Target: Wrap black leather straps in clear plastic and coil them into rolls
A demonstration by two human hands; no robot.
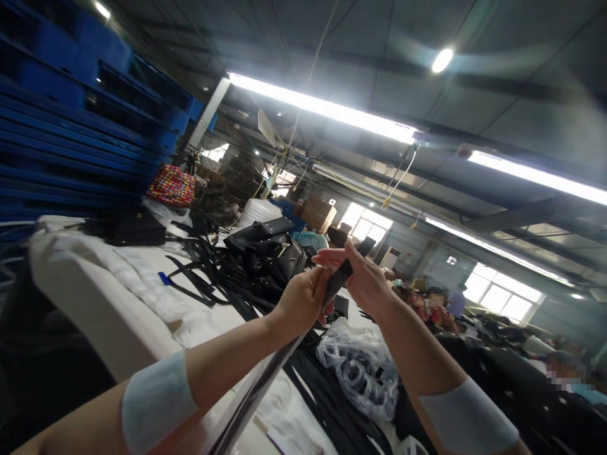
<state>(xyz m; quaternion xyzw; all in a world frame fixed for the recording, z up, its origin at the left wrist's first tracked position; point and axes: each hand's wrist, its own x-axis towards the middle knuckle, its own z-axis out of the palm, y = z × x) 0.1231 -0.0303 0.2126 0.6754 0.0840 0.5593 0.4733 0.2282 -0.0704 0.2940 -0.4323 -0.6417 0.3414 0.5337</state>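
My left hand [303, 298] is closed around a long black strap [337, 280], its thumb pressed on the strap's face. From this fist the strap runs down toward me, between my forearms, and out of the bottom of the view. My right hand [368, 281] is at the strap's upper part, just beyond the left, with the strap passing through its grasp; some of its fingers stretch out to the left. Below the hands lie more black straps [315, 395] and a clear plastic bag [360, 366] with coiled pieces inside. Black bags [265, 249] are piled behind my left hand.
A white-covered table [109, 303] spreads out below. Blue pallets [80, 120] are stacked at left, near a colourful dotted bag [173, 185]. Cardboard boxes [317, 212] stand farther back. Other people are at the right, beyond dark piled material [502, 373]. Tube lights hang overhead.
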